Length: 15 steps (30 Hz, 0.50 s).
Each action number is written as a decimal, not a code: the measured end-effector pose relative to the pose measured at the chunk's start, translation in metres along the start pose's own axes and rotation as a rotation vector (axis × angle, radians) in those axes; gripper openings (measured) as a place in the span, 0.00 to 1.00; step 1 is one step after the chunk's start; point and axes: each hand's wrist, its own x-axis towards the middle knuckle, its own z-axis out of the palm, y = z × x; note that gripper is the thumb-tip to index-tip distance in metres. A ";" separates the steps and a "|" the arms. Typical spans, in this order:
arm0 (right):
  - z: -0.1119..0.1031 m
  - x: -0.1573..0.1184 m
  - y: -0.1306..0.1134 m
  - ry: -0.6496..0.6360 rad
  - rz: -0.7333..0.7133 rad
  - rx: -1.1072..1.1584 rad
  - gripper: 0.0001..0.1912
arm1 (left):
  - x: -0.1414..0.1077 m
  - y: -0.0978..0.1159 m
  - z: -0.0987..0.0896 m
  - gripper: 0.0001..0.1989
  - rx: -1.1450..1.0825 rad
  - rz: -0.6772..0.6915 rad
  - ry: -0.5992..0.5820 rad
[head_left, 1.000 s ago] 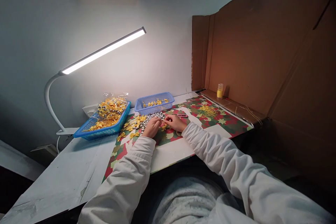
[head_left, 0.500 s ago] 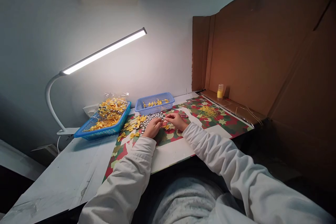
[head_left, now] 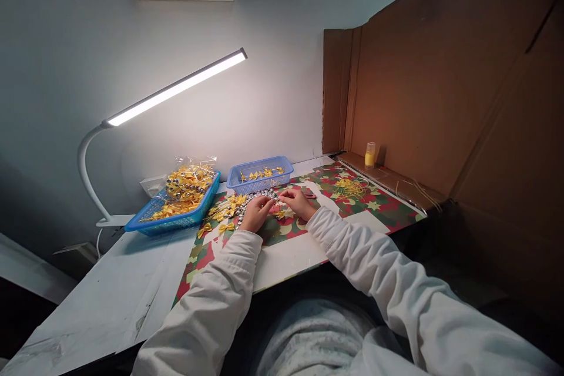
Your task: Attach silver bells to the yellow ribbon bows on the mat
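Note:
My left hand (head_left: 256, 214) and my right hand (head_left: 298, 204) meet fingertip to fingertip above the patterned mat, each closed in a pinch. What they pinch is too small to make out, perhaps a thin cord. Just under the fingers is a small yellow bow (head_left: 281, 215); whether it hangs or lies there I cannot tell. Behind and beside my left hand spreads a pile of silver bells or beads (head_left: 265, 193). Yellow bows (head_left: 226, 227) with long thin ties lie left of it. A small reddish tool (head_left: 310, 195) shows behind my right hand.
A blue basket (head_left: 207, 202) heaped with yellow bows and silver balls stands at the left. Behind the pile sits a lilac basket (head_left: 259, 187) with a few bows. Yellow cords (head_left: 350, 188) and a yellow-filled bottle (head_left: 369, 154) are at the right, near a cardboard wall (head_left: 418, 94).
My fingertips have shifted slightly, the left ones reaching a little further right. Both hands stay in nearly the same place; the view has tilted a touch.

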 end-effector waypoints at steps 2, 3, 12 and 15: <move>0.000 -0.001 -0.001 -0.001 -0.006 -0.011 0.09 | 0.000 0.001 0.001 0.16 -0.010 -0.022 0.031; 0.000 -0.001 -0.002 -0.007 -0.010 -0.017 0.09 | 0.000 0.001 0.002 0.17 -0.018 -0.028 0.036; -0.001 -0.001 -0.004 0.036 -0.047 -0.037 0.10 | 0.002 -0.002 0.008 0.14 -0.144 -0.210 0.046; -0.002 0.002 -0.005 0.116 -0.035 -0.039 0.09 | 0.001 -0.002 0.006 0.12 -0.072 -0.257 0.027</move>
